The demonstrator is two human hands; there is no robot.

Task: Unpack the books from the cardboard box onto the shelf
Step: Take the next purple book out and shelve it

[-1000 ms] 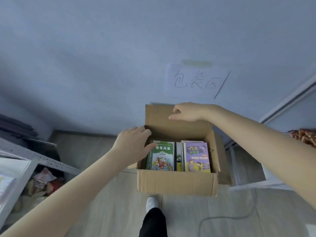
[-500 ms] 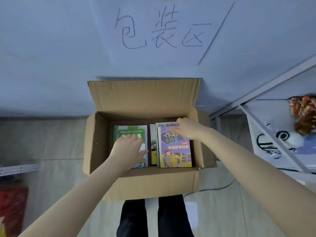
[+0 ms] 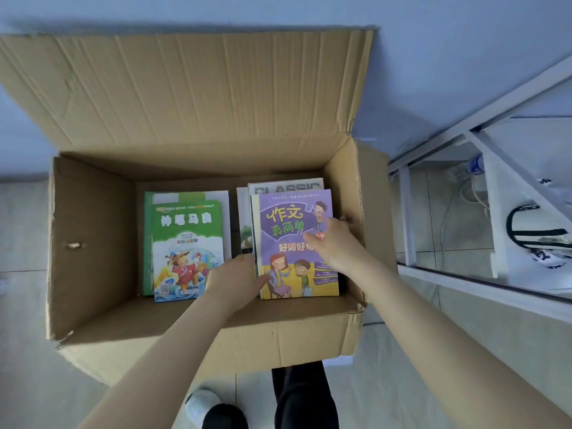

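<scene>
Inside the open cardboard box (image 3: pixel 93 243), in the middle of the frame, the books lie flat in two stacks: a green book (image 3: pixel 185 230) tops the left stack and a purple book (image 3: pixel 288 218) tops the right one, with a book marked CLASSIC (image 3: pixel 288 188) showing under it. Your right hand (image 3: pixel 334 246) grasps the purple book at its right edge, the thumb on the cover and the fingers down between the book and the box wall. Your left hand (image 3: pixel 235 280) lies at the lower left corner of the same cover; whether it really grips there I cannot tell. These look like thin paperbacks, so probably each one is light but bends easily, and the glossy covers may slide on each other. It is better to hold by both long edges, or near the spine, and to lift level. The right stack sits close to the right wall, so there is little room for your fingers there; the gap between the two stacks gives more. The tall back flap (image 3: pixel 201 88) blocks the upper side, so lift straight up, then go right toward the shelf (image 3: pixel 439 140), where a bag (image 3: pixel 538 243) already takes some place.
</scene>
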